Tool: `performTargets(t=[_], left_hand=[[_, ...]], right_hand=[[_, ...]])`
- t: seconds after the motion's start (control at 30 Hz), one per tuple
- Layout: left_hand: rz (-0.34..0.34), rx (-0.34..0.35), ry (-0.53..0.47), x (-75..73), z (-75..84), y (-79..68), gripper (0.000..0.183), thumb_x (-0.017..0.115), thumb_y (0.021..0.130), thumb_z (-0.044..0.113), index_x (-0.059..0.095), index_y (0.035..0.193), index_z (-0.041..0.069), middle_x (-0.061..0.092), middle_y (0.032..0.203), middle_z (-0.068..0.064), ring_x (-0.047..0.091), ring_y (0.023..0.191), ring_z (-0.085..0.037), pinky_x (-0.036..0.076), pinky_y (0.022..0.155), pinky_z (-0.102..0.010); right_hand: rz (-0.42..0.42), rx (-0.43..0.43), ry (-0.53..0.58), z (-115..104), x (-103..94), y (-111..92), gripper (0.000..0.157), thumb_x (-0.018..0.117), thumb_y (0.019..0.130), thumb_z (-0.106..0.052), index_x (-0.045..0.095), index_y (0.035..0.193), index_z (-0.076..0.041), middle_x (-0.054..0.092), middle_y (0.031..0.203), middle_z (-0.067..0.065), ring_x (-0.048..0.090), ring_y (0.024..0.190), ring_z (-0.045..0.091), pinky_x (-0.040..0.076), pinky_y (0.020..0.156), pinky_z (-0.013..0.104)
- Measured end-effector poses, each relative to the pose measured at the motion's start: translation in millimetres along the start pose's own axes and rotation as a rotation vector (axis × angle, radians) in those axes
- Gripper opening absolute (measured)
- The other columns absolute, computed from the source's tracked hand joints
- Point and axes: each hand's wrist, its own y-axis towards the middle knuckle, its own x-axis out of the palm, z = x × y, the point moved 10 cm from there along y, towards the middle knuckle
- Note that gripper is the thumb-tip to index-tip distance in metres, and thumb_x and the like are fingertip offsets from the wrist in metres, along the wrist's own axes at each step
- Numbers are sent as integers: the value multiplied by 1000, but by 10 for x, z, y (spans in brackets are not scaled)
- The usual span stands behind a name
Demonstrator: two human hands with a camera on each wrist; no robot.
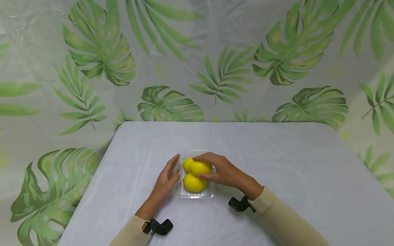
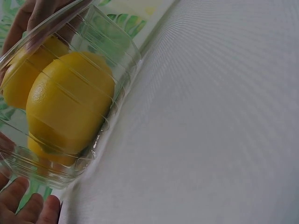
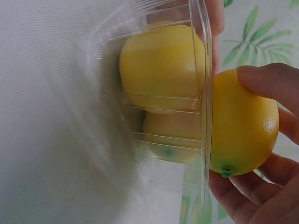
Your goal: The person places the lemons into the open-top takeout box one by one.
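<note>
A clear plastic container [image 1: 194, 196] stands on the table, with two yellow lemons [image 1: 194, 183] inside it. My right hand [image 1: 220, 169] grips a third lemon [image 3: 243, 126] between thumb and fingers, at the level of the container's rim and over the other two. A small green stem end shows on the held lemon in the right wrist view. Beside the container's left wall is my left hand [image 1: 166, 179], its fingers extended and nothing in its grasp. The left wrist view shows its fingertips [image 2: 49, 210] close to the container's end.
A white cloth [image 1: 277, 153] covers the table. Behind it hangs a pale backdrop [image 1: 234, 20] printed with green leaves. Each wrist wears a black camera mount [image 1: 158, 227] that sticks out over the cloth.
</note>
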Motion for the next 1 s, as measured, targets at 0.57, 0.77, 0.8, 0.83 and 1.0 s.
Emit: performTargets(t=[0.57,0.77,0.8,0.83,1.0], left_hand=[[-5,14,-1,-23,23,20,63,47,93,-5,30,151,13,30,156,-6,27,143,-25,30,112,-45],[0,-30,21,-22,-1,23,63,47,93,-6,30,151,12,30,156,-8,27,143,-26,29,112,-47],[1,-35,14,-20,3,21,62,47,93,-7,30,151,10,30,156,-9,26,143,-27,28,112,-48],[-1,-37,5,-17,15,18,62,47,93,-8,30,150,8,30,156,-11,26,143,-29,28,112,-49],[-12,-27,-12,0,71,6,62,46,93,-10,29,150,5,29,156,-13,25,143,-30,27,112,-48]], right_hand=[[-26,24,-7,24,76,67,50,73,86,-21,57,132,-9,57,132,-1,51,122,15,43,104,36],[-39,42,-23,53,132,64,52,74,85,-21,57,133,-10,57,133,-1,50,123,15,43,105,36],[-40,39,-24,49,135,63,52,74,85,-21,57,133,-10,57,133,-1,50,123,15,43,104,36],[-40,37,-29,46,136,59,52,74,85,-21,56,133,-10,57,133,-1,51,123,15,43,104,36],[-39,39,-37,33,115,47,53,74,85,-20,56,133,-10,57,132,0,51,122,15,45,103,36]])
